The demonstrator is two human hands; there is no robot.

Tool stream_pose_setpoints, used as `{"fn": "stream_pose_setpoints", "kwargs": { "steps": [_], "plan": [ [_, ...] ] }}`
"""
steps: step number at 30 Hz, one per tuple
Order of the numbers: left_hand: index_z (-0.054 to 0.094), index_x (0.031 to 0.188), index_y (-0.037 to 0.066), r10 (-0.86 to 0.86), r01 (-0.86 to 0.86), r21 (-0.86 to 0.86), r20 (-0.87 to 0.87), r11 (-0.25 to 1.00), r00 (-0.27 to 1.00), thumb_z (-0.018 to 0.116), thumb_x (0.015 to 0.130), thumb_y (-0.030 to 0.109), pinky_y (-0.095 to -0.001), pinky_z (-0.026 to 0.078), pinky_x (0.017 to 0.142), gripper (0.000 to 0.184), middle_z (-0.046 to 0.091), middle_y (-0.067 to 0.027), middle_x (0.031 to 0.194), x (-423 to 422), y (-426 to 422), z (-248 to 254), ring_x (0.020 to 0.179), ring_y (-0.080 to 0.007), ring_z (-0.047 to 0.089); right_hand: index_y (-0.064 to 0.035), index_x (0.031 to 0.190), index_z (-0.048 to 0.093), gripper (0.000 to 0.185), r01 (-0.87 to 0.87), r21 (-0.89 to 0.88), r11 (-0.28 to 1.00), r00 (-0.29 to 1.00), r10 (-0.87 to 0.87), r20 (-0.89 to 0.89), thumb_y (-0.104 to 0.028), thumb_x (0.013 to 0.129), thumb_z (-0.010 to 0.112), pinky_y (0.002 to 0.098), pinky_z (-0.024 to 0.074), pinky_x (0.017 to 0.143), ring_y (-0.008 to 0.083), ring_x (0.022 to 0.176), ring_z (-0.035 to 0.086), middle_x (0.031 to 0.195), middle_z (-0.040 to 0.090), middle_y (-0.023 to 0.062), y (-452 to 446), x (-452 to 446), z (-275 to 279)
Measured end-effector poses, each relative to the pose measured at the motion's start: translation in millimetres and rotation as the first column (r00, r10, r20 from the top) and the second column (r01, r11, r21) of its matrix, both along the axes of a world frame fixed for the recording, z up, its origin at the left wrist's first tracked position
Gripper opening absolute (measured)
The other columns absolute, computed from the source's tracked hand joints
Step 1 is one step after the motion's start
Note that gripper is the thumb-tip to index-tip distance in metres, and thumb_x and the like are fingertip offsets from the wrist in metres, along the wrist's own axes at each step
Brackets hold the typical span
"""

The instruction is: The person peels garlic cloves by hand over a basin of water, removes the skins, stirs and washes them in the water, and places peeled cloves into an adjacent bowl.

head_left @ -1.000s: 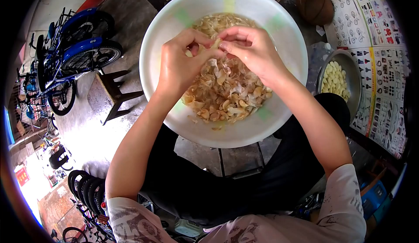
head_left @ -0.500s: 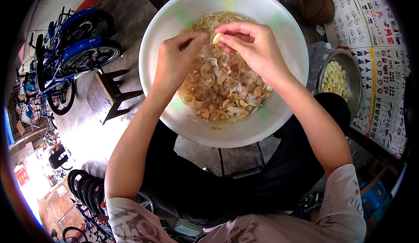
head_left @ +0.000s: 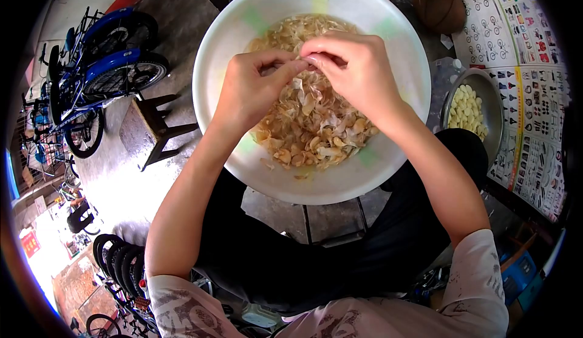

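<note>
Both hands meet above a large white basin (head_left: 212,95), fingertips touching. My left hand (head_left: 255,83) is closed in a pinch, thumb against the fingers. My right hand (head_left: 352,65) is pinched too, its fingertips pressed against those of the left. Whatever lies between them is hidden by the fingers. Under the hands, garlic skins and unpeeled cloves (head_left: 316,138) lie in water in the basin. To the right, a metal bowl (head_left: 495,116) holds peeled garlic cloves (head_left: 466,112).
A wooden stool (head_left: 152,128) stands left of the basin, with blue bicycles (head_left: 115,68) beyond it. At the right are a plastic bottle (head_left: 446,71), a brown ball (head_left: 438,7) and a printed sheet (head_left: 534,95). My knees flank the basin's near side.
Half a second ago the hands were slightly apart, with a pale clove showing at the right fingertips. Now the fingertips have come together and the clove is out of sight.
</note>
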State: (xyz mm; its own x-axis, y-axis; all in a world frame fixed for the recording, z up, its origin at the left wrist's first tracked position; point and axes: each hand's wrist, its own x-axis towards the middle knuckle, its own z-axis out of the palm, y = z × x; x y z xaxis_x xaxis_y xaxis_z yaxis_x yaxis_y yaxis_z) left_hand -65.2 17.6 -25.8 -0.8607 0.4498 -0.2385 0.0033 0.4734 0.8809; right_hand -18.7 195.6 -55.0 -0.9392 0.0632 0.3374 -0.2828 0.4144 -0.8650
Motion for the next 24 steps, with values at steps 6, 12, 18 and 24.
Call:
{"fn": "stream_pose_setpoints", "kwargs": {
  "steps": [6, 12, 18, 24],
  "plan": [
    [0.075, 0.101, 0.0, -0.035, 0.035, -0.014, -0.003, 0.999, 0.999, 0.075, 0.086, 0.017, -0.024, 0.045, 0.059, 0.023, 0.068, -0.0031, 0.073, -2, -3, 0, 0.064, -0.006, 0.054, -0.0074, 0.084, 0.067, 0.01, 0.028, 0.436, 0.9, 0.929, 0.137, -0.343, -0.001, 0.077, 0.068, 0.0317, 0.0535, 0.053, 0.0201, 0.065, 0.066, 0.081, 0.065, 0.0029, 6, 0, 0],
    [0.074, 0.103, -0.001, -0.051, 0.026, 0.152, 0.166, 0.988, 0.985, 0.076, 0.086, 0.018, -0.0244, 0.049, 0.067, 0.026, 0.07, -0.004, 0.083, -2, -6, 11, 0.073, -0.0077, 0.058, -0.0071, 0.086, 0.065, 0.01, 0.055, 0.387, 0.921, 0.867, 0.148, -0.476, 0.0, 0.078, 0.066, 0.0303, 0.0537, 0.054, 0.0196, 0.066, 0.067, 0.083, 0.065, 0.0016, 9, -4, 3],
    [0.071, 0.113, 0.001, -0.128, 0.091, 0.14, 0.286, 0.986, 0.95, 0.075, 0.087, 0.028, -0.0221, 0.046, 0.07, 0.037, 0.069, -0.0021, 0.087, -3, -13, 18, 0.079, -0.0067, 0.058, -0.0063, 0.086, 0.064, 0.012, -0.004, 0.337, 0.942, 0.868, 0.171, -0.467, 0.001, 0.077, 0.067, 0.031, 0.0539, 0.055, 0.0207, 0.067, 0.067, 0.082, 0.064, 0.0023, 6, -3, 4],
    [0.073, 0.102, -0.003, -0.143, 0.071, 0.211, 0.35, 0.975, 0.926, 0.075, 0.088, 0.022, -0.0233, 0.047, 0.07, 0.03, 0.067, -0.0031, 0.08, 2, -12, 15, 0.073, -0.008, 0.058, -0.0055, 0.091, 0.06, 0.016, -0.07, 0.358, 0.931, 0.889, 0.221, -0.401, 0.003, 0.078, 0.065, 0.0329, 0.0533, 0.056, 0.0224, 0.071, 0.066, 0.086, 0.062, 0.0035, 4, -1, 2]
  ]
}}
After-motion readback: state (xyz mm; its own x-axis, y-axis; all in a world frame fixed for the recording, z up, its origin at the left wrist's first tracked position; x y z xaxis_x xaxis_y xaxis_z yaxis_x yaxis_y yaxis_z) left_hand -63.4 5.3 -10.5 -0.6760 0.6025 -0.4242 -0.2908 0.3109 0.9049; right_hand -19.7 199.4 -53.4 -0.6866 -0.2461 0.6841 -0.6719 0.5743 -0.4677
